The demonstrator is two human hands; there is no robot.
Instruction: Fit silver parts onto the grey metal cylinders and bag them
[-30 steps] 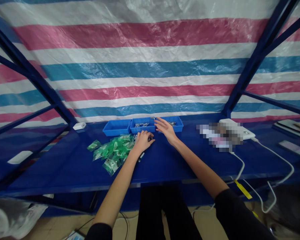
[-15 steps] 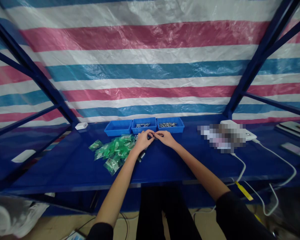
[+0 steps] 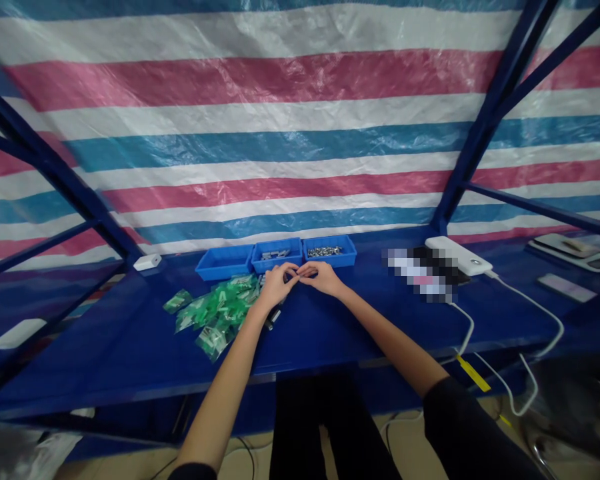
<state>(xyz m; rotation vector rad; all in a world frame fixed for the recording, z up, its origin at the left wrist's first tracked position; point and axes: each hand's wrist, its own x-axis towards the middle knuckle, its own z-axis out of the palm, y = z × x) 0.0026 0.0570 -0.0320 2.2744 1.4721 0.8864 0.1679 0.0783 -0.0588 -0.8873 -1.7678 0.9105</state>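
My left hand (image 3: 279, 284) and my right hand (image 3: 322, 277) meet fingertip to fingertip above the blue table, just in front of the bins. Both are closed in a pinch; whatever lies between the fingers is too small to make out. Left of my left hand spreads a pile of small clear bags with green on them (image 3: 220, 308). Dark cylindrical pieces (image 3: 273, 319) lie partly hidden under my left wrist. Behind my hands stand a blue bin with grey metal pieces (image 3: 277, 264) and a blue bin with small shiny metal parts (image 3: 331, 260).
A third blue bin (image 3: 225, 272) stands at the left of the row. A white adapter (image 3: 147, 262) sits at the back left. To the right are a white power bank (image 3: 457, 256) with a cable (image 3: 525, 301), a blurred-out item (image 3: 423, 273) and a flat phone-like slab (image 3: 567, 287).
The view has shifted, so the table's things appear further left. My hands stay together in front of the bins, with the right fingers more curled.
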